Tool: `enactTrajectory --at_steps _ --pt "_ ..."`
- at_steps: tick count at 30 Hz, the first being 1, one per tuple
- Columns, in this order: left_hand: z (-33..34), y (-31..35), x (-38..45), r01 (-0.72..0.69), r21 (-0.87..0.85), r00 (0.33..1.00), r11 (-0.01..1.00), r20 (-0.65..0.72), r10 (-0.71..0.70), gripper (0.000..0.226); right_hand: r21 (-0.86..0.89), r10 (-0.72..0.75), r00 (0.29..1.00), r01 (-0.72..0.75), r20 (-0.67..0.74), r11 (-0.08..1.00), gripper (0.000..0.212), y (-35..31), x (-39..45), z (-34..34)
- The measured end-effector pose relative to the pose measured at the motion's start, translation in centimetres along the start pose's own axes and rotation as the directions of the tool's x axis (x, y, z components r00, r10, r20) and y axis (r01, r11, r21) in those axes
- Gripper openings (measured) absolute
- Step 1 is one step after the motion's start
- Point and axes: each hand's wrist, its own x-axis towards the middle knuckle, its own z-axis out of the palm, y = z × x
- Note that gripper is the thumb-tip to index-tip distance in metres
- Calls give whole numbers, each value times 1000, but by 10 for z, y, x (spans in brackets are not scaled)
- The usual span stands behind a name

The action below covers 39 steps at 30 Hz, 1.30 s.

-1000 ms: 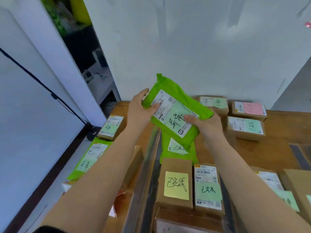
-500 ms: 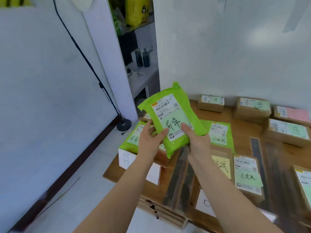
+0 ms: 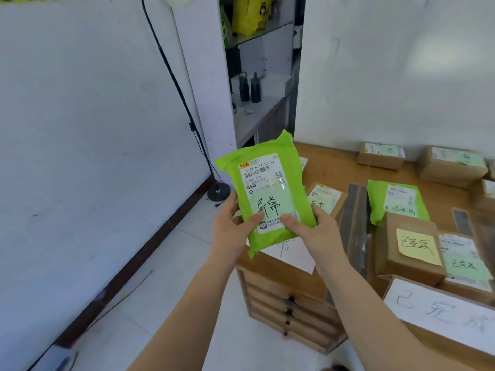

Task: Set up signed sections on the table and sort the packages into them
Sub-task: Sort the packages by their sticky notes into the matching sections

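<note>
Green mailer [image 3: 267,194], long axis upright, pinched at its lower end by left hand [image 3: 232,231] and right hand [image 3: 316,234], hangs above the desk [image 3: 334,162] corner sign [image 3: 294,253].

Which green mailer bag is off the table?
The green mailer bag held upright between left hand and right hand; the other green bag lies flat on the table.

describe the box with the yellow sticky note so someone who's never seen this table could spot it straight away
Start at the wooden table along the white wall and find the white paper sign at its near edge. Just behind that sign stands a brown cardboard box, in front of a flat green mailer. It alone carries a yellow sticky note with handwriting; the neighbouring notes are pale green.
</note>
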Motion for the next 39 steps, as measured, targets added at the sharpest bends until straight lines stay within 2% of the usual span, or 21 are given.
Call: enactTrajectory --at_steps 4,10,16,25,34,39 --pt "-19 0 1 -6 19 998 1000 57 5 56 -66 20 1000 -20 0 998 22 3 -4 14" --pt "-20 -5 23 60 -13 992 998 109 -59 56 -88 51 999 -51 7 995 27 1 12 15" --pt "9 -6 63 99 5 984 995 151 -98 48 -44 72 996 -74 -47 996 28 -1 50 -1" --pt "61 -7 135 120 60 967 991 219 -131 53 -29 80 983 -86 -167 996 25 3 127 -36" --pt "88 -26 186 163 130 942 978 276 -193 57 -39 173 957 -187 -233 982 24 15 175 -55" --pt "100 -45 218 159 146 924 976 325 -199 49 -72 210 932 -241 -296 968 26 20 199 -63"
